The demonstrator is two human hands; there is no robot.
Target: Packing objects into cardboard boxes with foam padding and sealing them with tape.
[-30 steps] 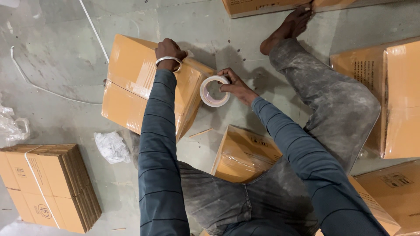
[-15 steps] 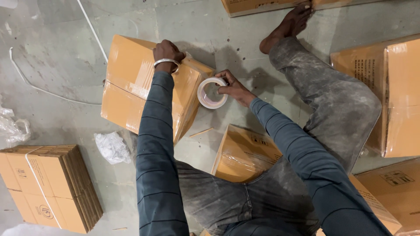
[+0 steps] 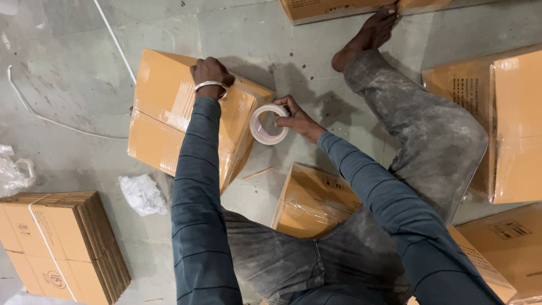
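Hands: left (image 3: 210, 72) presses tan taped carton (image 3: 169, 113), right (image 3: 296, 117) grips white tape roll (image 3: 269, 124).

Bare grey concrete floor (image 3: 73, 85) lies open beyond the left hand's (image 3: 210, 72) fingers; a crumpled white plastic scrap (image 3: 142, 194) and a bundled stack of flat brown cartons (image 3: 62, 243) crowd the near side.

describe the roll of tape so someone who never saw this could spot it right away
Start at the big cardboard box on the concrete floor, which the left hand presses from above. At that box's right edge, the right hand holds the roll of tape. It is the only round thing here: a pale ring with an open centre, among square brown cartons.
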